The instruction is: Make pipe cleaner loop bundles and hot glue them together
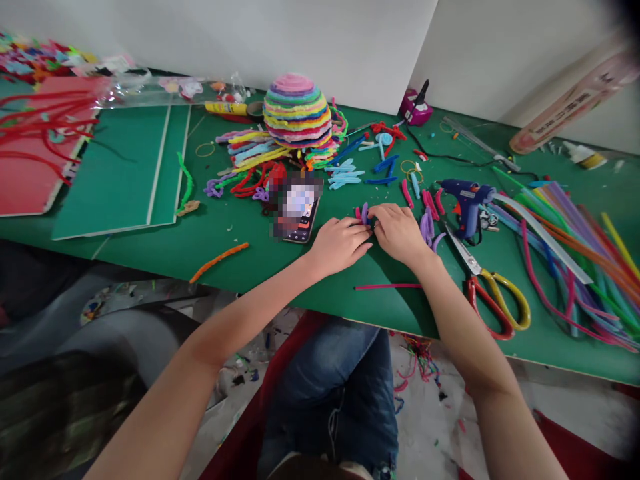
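Note:
My left hand (341, 245) and my right hand (399, 232) meet over the green table, fingertips almost touching. Between them a short purple pipe cleaner piece (365, 213) sticks up, with a bit of dark blue beside it. The fingers of both hands are closed around these small pieces, and they hide most of them. Just right of my right hand lie purple pipe cleaner pieces (427, 228) and pink ones (429, 202). A phone (301, 212) with a lit, blurred screen lies left of my left hand. Below the hands, a long pink pipe cleaner (385, 287) lies near the edge.
Scissors (477, 270) and a blue glue gun (467, 200) lie right of my right forearm, beside a pile of pipe cleaners (575, 247). A striped dome (297, 113) stands behind, near light blue pieces (344, 175). Green boards (120, 173) and an orange twisted piece (219, 261) lie left.

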`<state>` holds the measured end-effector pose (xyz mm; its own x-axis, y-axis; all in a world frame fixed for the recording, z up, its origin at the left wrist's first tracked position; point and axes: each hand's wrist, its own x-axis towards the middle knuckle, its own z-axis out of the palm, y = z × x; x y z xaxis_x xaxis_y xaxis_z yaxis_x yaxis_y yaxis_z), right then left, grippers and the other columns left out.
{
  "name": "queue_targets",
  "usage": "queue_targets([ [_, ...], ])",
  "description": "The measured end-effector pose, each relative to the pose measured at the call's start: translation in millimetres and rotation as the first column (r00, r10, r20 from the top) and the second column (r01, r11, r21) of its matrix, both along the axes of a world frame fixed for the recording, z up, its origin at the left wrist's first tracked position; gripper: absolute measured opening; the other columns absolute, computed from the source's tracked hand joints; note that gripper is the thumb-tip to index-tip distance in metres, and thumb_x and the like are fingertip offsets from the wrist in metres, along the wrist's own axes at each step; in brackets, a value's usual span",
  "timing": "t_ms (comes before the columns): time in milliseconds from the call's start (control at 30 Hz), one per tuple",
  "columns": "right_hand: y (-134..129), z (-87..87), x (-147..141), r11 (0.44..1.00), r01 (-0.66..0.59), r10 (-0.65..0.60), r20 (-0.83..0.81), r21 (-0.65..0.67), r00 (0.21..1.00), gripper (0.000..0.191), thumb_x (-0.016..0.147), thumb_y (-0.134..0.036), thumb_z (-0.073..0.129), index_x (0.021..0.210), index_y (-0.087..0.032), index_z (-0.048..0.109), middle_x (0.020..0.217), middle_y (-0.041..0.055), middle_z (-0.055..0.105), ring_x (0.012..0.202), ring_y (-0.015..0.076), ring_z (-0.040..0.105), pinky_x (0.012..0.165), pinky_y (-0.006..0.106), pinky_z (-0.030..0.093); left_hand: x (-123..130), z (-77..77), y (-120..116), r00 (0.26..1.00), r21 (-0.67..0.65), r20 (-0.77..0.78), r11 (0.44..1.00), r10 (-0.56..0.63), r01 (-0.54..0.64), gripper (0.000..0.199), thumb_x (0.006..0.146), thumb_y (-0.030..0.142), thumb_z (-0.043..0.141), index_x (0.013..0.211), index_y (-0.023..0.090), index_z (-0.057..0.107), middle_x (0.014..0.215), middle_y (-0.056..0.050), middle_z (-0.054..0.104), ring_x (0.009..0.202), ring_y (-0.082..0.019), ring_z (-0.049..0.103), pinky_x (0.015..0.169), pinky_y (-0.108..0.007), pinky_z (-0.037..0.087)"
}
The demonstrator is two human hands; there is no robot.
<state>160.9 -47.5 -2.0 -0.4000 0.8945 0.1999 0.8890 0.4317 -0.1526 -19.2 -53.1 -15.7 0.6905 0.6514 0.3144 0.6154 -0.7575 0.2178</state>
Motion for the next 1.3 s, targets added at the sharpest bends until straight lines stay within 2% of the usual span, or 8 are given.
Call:
queue_targets([
  [267,0.2,-2.9,2.0,0.998,0.048,-0.043,-0.118,0.039,0.992,0.029,0.084,-0.012,0.040,0.104,-0.019,0.059,0.112,0.0086,0.069,0.107,0.0260,0.059,0.085,0.038,0.040,0.1,-0.4,6.9,0.994,-0.147,0.096,0.988,0.056,-0.041,0.034,0.095,0.031,0.047,0.124,0.014,0.055,0.117,-0.010,0.068,0.112,-0.025,0.058,0.084,-0.039,0.046],
  [467,-0.5,3.7,9.2,0.995,0.052,-0.039,-0.153,0.082,0.987,0.025,0.091,-0.022,0.041,0.104,-0.019,0.062,0.106,0.0076,0.071,0.101,0.0239,0.062,0.082,0.035,0.042,-3.2,0.1,6.3,0.984,-0.087,0.175,0.996,0.030,-0.015,0.028,0.096,0.028,0.044,0.119,0.017,0.057,0.123,-0.009,0.064,0.116,-0.023,0.055,0.089,-0.037,0.045],
  [667,-11.7,33.0,22.6,0.959,0.281,-0.282,-0.045,-0.042,0.958,0.031,0.093,-0.041,0.043,0.098,-0.023,0.067,0.077,0.0036,0.072,0.072,0.0202,0.064,0.058,0.027,0.033,-5.3,-0.7,6.5,0.981,-0.056,0.182,0.997,0.066,-0.057,0.019,0.094,0.031,0.050,0.104,0.018,0.060,0.112,-0.008,0.067,0.109,-0.023,0.057,0.087,-0.037,0.045],
  [833,-43.8,49.4,55.4,0.859,0.499,-0.495,0.069,-0.114,0.866,0.032,0.086,-0.051,0.050,0.081,-0.025,0.066,0.074,0.0036,0.070,0.071,0.0216,0.062,0.056,0.028,0.027,-3.8,2.0,7.4,0.976,-0.074,0.171,0.989,0.137,-0.126,0.017,0.094,0.032,0.051,0.088,0.018,0.059,0.095,-0.006,0.069,0.095,-0.020,0.060,0.078,-0.033,0.044],
  [967,-61.4,55.2,93.8,0.601,0.787,-0.773,0.147,-0.137,0.617,0.040,0.078,-0.065,0.053,0.077,-0.025,0.061,0.081,0.0088,0.069,0.072,0.0253,0.058,0.058,0.033,0.028,-2.6,4.3,8.6,0.974,-0.072,0.146,0.984,0.175,-0.166,0.034,0.097,0.038,0.044,0.074,0.017,0.060,0.075,-0.005,0.067,0.080,-0.019,0.061,0.069,-0.031,0.040],
  [1067,-63.5,62.1,112.3,0.448,0.880,-0.862,0.185,-0.160,0.472,0.044,0.080,-0.067,0.048,0.086,-0.025,0.058,0.094,0.0138,0.068,0.076,0.0255,0.055,0.061,0.036,0.029,-3.7,2.0,9.8,0.969,-0.058,0.171,0.983,0.180,-0.172,0.055,0.097,0.051,0.032,0.059,0.018,0.055,0.059,-0.004,0.059,0.063,-0.016,0.056,0.062,-0.030,0.035],
  [1233,-55.0,64.1,118.3,0.429,0.869,-0.825,0.287,-0.246,0.488,0.053,0.079,-0.071,0.045,0.095,-0.023,0.061,0.104,0.0186,0.065,0.083,0.0262,0.056,0.064,0.037,0.028,-7.6,-3.0,8.1,0.959,-0.104,0.226,0.983,0.173,-0.153,0.075,0.092,0.068,0.014,0.042,0.020,0.041,0.042,-0.001,0.039,0.046,-0.013,0.041,0.053,-0.029,0.025],
  [1300,-46.6,59.8,119.8,0.505,0.845,-0.805,0.258,-0.177,0.534,0.063,0.078,-0.072,0.047,0.106,-0.017,0.061,0.103,0.0227,0.064,0.084,0.0275,0.056,0.063,0.037,0.029,-8.0,-2.2,5.0,0.953,-0.123,0.250,0.982,0.173,-0.146,0.074,0.090,0.071,0.011,0.041,0.020,0.034,0.040,-0.001,0.036,0.044,-0.013,0.038,0.050,-0.029,0.021],
])
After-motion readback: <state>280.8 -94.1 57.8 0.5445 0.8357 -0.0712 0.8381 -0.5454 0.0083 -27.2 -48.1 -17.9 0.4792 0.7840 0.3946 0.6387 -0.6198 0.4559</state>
